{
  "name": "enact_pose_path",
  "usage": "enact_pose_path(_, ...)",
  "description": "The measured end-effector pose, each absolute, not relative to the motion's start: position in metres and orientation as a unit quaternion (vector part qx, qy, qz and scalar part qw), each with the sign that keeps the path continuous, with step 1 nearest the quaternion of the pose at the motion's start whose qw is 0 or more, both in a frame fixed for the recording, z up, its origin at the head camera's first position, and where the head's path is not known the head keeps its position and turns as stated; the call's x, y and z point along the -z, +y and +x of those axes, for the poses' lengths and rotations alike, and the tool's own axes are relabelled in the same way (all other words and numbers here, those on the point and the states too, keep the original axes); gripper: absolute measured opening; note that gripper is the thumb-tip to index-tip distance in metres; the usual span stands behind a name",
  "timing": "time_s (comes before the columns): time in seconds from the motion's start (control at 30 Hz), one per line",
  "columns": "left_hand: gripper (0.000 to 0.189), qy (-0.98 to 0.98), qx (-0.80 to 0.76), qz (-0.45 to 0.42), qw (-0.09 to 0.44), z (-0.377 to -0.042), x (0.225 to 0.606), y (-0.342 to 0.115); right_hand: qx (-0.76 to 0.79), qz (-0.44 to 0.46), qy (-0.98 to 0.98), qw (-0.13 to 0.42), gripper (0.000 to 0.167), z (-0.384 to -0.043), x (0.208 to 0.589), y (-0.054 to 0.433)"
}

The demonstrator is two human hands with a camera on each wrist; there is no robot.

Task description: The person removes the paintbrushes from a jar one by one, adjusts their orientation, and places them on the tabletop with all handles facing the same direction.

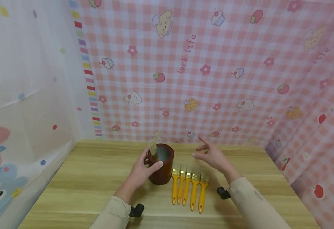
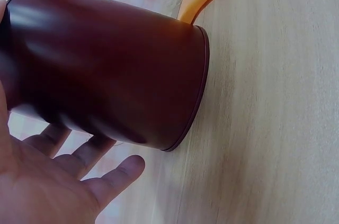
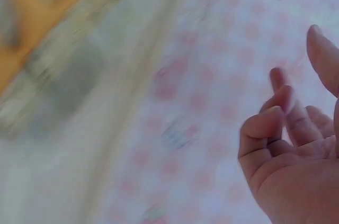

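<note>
A dark red-brown cylindrical cup (image 1: 161, 173) stands upright on the table, pale grey inside. My left hand (image 1: 144, 168) grips its left side near the top, thumb at the rim; the left wrist view shows the fingers (image 2: 106, 181) along the cup's far side. Inside the cup, against the left rim, a paintbrush (image 1: 153, 152) stands with pale bristles up and its handle hidden. Right of the cup lies a row of several paintbrushes (image 1: 194, 187) with yellow handles towards me. Over the bristle ends my right hand (image 1: 214, 157) hovers, holding nothing, its fingers loosely spread.
The wood-grain table (image 1: 98, 181) ends at a pink checked cloth (image 1: 178, 89) hanging behind it. A white patterned cloth (image 1: 35, 95) hangs at the left. Black wrist mounts (image 1: 223, 193) stick out from both sleeves.
</note>
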State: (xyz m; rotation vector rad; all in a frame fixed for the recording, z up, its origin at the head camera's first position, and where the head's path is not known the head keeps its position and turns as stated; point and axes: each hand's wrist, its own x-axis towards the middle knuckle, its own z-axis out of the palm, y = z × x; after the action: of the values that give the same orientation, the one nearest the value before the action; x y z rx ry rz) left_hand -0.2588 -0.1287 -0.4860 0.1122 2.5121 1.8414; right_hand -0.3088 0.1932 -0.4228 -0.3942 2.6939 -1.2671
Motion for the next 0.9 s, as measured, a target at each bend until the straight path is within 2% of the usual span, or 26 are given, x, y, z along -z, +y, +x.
enact_pose_path(0.1, 0.095, 0.803, -0.595, 0.033, 0.011, -0.259, 0.486, -0.131, 0.426, -0.191, 0.883, 0.053, 0.086, -0.313, 0.395, 0.148)
enact_pose_path(0.2, 0.097, 0.8, -0.598, 0.037, 0.011, -0.259, 0.485, -0.133, 0.409, -0.242, 0.877, 0.063, 0.088, -0.312, 0.376, 0.102)
enact_pose_path(0.4, 0.1, 0.794, -0.605, 0.043, 0.029, -0.259, 0.484, -0.134, 0.318, -0.252, 0.909, 0.096, 0.099, -0.309, 0.375, 0.046)
enact_pose_path(0.53, 0.101, 0.792, -0.608, 0.05, 0.035, -0.26, 0.483, -0.13, 0.286, -0.247, 0.921, 0.092, 0.098, -0.309, 0.38, 0.037)
enact_pose_path(0.67, 0.093, 0.79, -0.61, 0.055, 0.029, -0.26, 0.483, -0.13, 0.266, -0.254, 0.927, 0.076, 0.092, -0.308, 0.38, 0.038)
enact_pose_path(0.9, 0.085, 0.789, -0.611, 0.061, 0.011, -0.262, 0.485, -0.132, 0.237, -0.262, 0.935, 0.0, 0.086, -0.304, 0.39, 0.039)
